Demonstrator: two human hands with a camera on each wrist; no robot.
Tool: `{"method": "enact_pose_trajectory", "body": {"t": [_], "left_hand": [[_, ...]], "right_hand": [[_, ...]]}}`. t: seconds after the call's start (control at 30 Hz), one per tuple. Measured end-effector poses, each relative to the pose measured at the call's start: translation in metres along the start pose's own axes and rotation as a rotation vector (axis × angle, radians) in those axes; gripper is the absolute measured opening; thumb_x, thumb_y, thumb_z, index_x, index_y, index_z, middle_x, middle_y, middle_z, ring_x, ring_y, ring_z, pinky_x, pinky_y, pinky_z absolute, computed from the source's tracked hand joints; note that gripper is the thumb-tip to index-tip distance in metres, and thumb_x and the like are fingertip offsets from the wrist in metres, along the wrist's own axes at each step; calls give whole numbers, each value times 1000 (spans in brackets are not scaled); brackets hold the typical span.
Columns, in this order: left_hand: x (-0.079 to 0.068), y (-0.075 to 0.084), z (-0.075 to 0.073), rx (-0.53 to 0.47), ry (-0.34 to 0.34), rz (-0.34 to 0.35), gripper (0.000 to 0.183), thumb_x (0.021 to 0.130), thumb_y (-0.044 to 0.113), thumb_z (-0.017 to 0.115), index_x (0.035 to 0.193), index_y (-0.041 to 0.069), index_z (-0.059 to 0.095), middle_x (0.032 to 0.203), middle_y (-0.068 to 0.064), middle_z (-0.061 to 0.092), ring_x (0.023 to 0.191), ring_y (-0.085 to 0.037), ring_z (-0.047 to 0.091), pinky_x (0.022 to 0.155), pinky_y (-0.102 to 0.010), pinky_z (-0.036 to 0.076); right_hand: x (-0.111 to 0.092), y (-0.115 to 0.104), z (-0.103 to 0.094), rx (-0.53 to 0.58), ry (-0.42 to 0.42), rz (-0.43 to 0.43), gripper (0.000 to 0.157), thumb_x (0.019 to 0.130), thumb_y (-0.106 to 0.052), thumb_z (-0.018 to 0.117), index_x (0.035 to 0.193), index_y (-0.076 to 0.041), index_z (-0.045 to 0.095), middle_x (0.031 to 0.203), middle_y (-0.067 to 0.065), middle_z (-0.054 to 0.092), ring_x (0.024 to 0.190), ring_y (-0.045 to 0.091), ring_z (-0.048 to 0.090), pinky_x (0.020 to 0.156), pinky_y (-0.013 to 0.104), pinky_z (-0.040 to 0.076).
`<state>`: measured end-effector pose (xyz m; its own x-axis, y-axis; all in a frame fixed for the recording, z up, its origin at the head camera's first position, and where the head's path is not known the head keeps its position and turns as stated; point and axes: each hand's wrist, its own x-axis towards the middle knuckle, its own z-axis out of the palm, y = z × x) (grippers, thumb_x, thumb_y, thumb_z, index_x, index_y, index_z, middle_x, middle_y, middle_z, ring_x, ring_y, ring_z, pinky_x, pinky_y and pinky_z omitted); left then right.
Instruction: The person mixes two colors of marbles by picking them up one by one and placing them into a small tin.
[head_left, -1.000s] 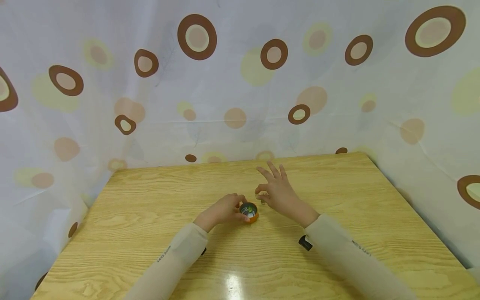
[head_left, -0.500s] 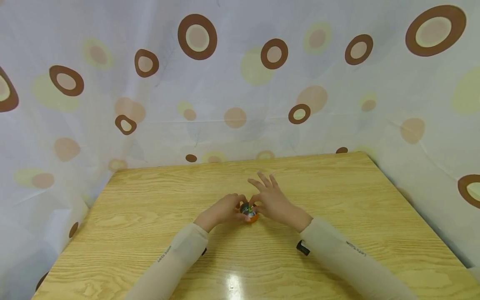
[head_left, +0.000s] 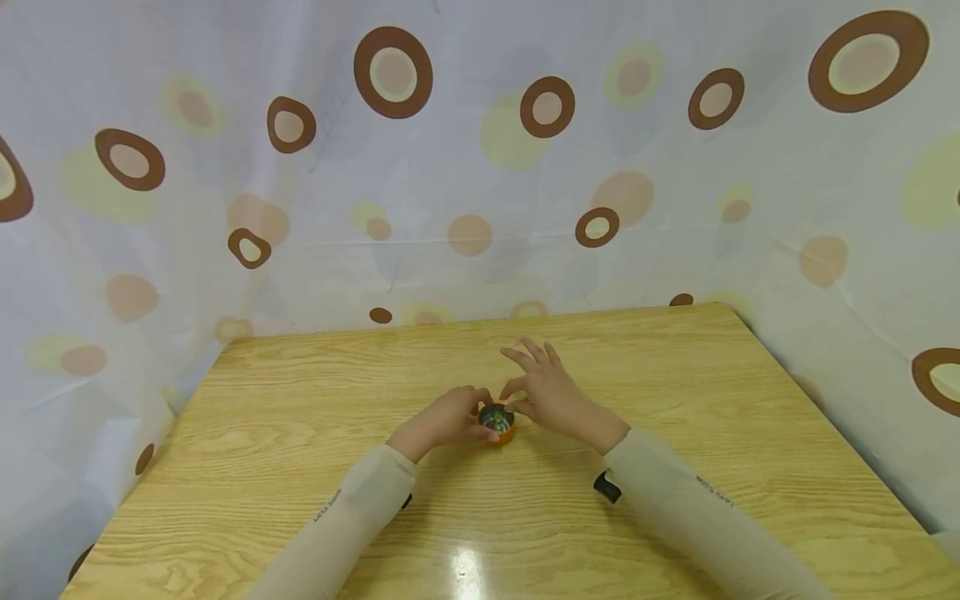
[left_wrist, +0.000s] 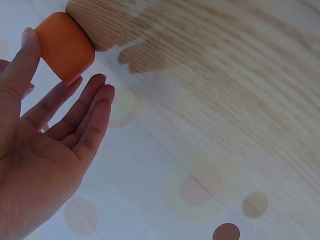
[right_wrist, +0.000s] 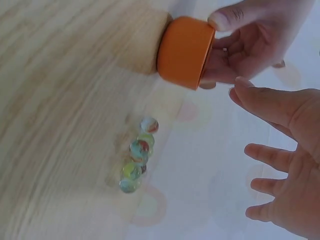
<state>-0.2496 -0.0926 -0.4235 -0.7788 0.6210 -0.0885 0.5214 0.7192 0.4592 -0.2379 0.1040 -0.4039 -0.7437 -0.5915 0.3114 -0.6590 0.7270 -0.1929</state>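
Observation:
A small orange cup [head_left: 503,436] with a shiny metal inside stands on the wooden table; greenish marbles [head_left: 498,416] show within it. My left hand [head_left: 442,423] holds the cup's sides between thumb and fingers, as the left wrist view also shows on its orange wall [left_wrist: 66,47]. Just right of the rim is my right hand [head_left: 557,402], its thumb and forefinger bent toward the cup with nothing seen between them, its other fingers spread. Several clear glass marbles [right_wrist: 132,170] with coloured swirls lie in a row on the table in the right wrist view; the right hand hides them from the head view.
The pale wood table [head_left: 315,392] runs back to a white curtain [head_left: 465,167] printed with brown and yellow circles, which also closes off both sides. A dark strap piece [head_left: 607,487] sits under the right sleeve.
My right hand went from the marbles on the right to the cup's mouth, then drew back slightly to the right. My left hand keeps its grip on the cup, which stays in place.

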Motion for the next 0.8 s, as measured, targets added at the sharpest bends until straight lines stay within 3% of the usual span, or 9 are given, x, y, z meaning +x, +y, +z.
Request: {"method": "enact_pose_trajectory", "body": {"t": [0.3, 0.8], "left_hand": [[0, 2, 0, 27, -3, -18, 48, 76, 38, 71, 110, 6, 57, 97, -9, 59, 83, -18, 54, 73, -32, 45], [0, 2, 1, 27, -4, -16, 46, 77, 37, 70, 111, 8, 56, 96, -9, 58, 82, -18, 52, 73, -32, 44]], "right_hand": [[-2, 29, -10, 57, 10, 108, 15, 79, -21, 71, 93, -17, 72, 141, 17, 39, 134, 45, 21, 104, 64, 11], [-9, 67, -3, 0, -16, 231, 13, 77, -21, 73, 88, -15, 73, 140, 19, 38, 134, 45, 18, 103, 66, 9]]}}
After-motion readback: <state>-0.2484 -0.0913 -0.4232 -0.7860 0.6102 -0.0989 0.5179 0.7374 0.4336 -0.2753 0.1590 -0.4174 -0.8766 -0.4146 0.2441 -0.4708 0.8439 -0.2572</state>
